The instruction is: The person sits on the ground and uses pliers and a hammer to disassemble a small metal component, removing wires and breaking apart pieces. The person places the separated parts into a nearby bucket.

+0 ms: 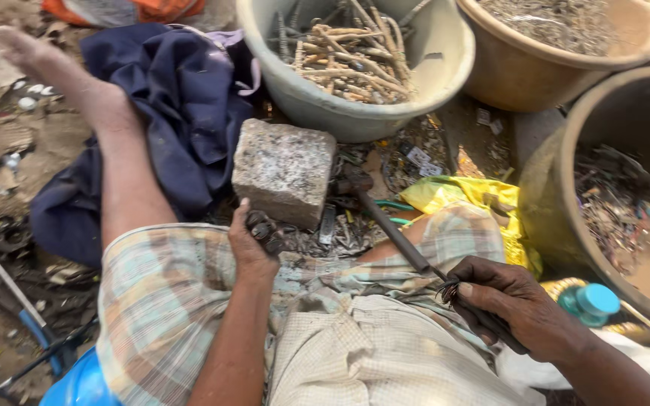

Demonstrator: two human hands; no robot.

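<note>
Littered dirt ground (483, 139) with tubs and a block

A grey stone block (283, 171), blue cloth (182, 98), yellow bag (475, 197), grey tub (385, 90) and two brown tubs (536, 71) rest on it.

Harsh daylight from above, washed-out highlights, dark shadows, edges stretched.

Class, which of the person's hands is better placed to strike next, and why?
Probably the right hand: it grips the hammer, head near the stone block. The left hand holds a small dark piece beside the block.

Head camera looks steeply down, close over the lap (single view only).
</note>
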